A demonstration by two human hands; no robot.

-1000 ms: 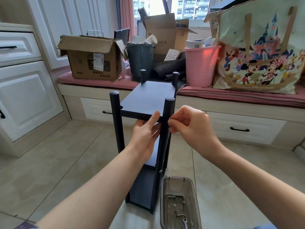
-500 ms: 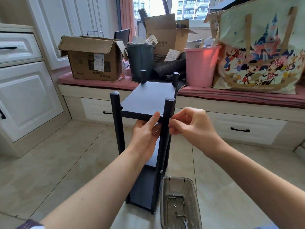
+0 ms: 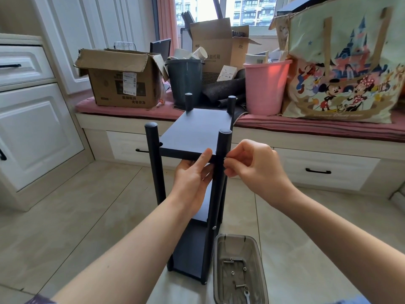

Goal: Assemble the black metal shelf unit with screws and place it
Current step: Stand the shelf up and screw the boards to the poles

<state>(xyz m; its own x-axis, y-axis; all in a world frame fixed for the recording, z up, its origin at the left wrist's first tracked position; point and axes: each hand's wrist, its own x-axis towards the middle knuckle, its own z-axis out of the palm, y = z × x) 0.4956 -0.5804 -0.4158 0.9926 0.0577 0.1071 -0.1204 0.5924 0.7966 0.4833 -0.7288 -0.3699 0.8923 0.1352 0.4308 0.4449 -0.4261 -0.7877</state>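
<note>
The black metal shelf unit [image 3: 195, 132] stands upright on the tiled floor, with four round posts and stacked black shelves. My left hand [image 3: 192, 178] grips the front edge of the top shelf from below, thumb lying along the edge beside the front right post [image 3: 223, 145]. My right hand [image 3: 254, 165] pinches a small silver screw [image 3: 225, 158] against the right side of that post at the top shelf's height. Another screw head [image 3: 214, 227] shows lower on the same post.
A clear plastic tray [image 3: 219, 270] holding several screws and a small wrench [image 3: 247, 295] sits on the floor right of the shelf's base. Behind is a window bench with a cardboard box [image 3: 122, 80], dark bin [image 3: 186, 80], pink bucket [image 3: 265, 88] and cartoon tote bag [image 3: 341, 69].
My right hand has shifted slightly at the front right post, its fingertips working the screw. My left hand and the shelf have stayed in place.
</note>
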